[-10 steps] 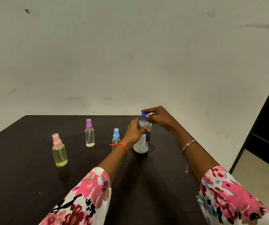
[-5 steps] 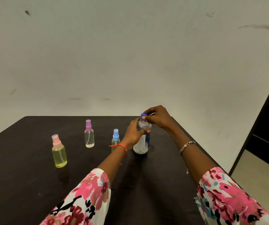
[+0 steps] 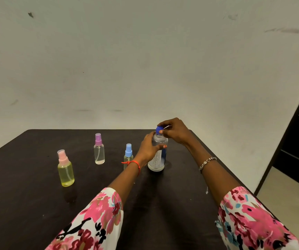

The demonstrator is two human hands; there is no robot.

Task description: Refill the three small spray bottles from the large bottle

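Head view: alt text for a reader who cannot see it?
The left hand grips the large bottle on a table; the right hand pinches its blue cap. Pink, purple and blue spray bottles stand to its left.

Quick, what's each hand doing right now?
Left hand: grips the large bottle.
Right hand: pinches the bottle's blue cap.

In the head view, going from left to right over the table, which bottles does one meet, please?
Pink-capped spray bottle → purple-capped spray bottle → blue-capped spray bottle → large bottle.
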